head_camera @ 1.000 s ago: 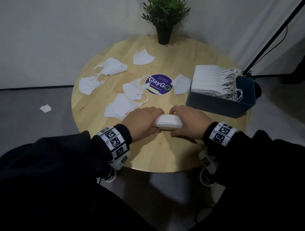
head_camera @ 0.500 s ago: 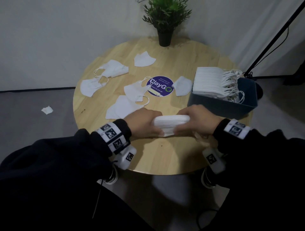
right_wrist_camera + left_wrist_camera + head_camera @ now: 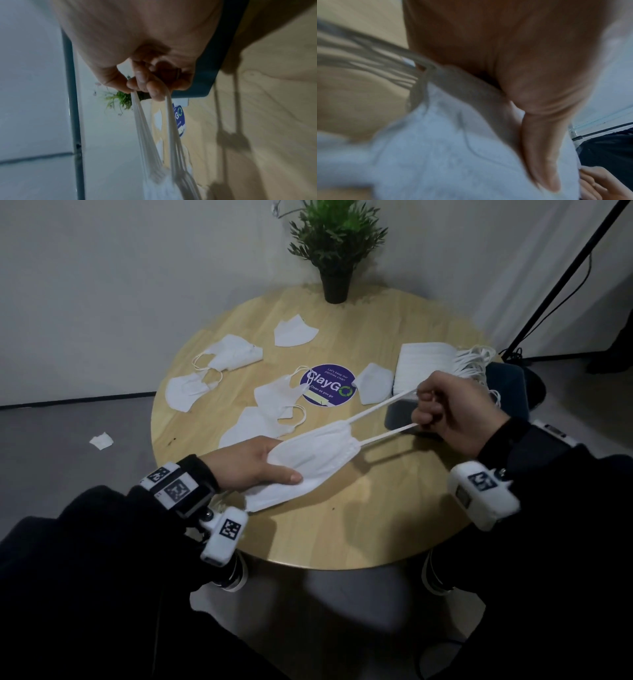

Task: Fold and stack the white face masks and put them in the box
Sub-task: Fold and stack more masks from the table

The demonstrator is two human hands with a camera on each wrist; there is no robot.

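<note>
Left hand pinches the mask stack; right hand clenches, seemingly, all its ear loops.

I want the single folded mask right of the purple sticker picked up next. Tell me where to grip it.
Pinch the folded mask at its pointed near corner, coming from the table's near side. It lies flat and apart from the box, and no ear loops show, so the free corner looks the easiest hold.

We see an office pantry or break corner: round wooden table with "keep our pantries clean" sticker, potted plant, bare walls.
</note>
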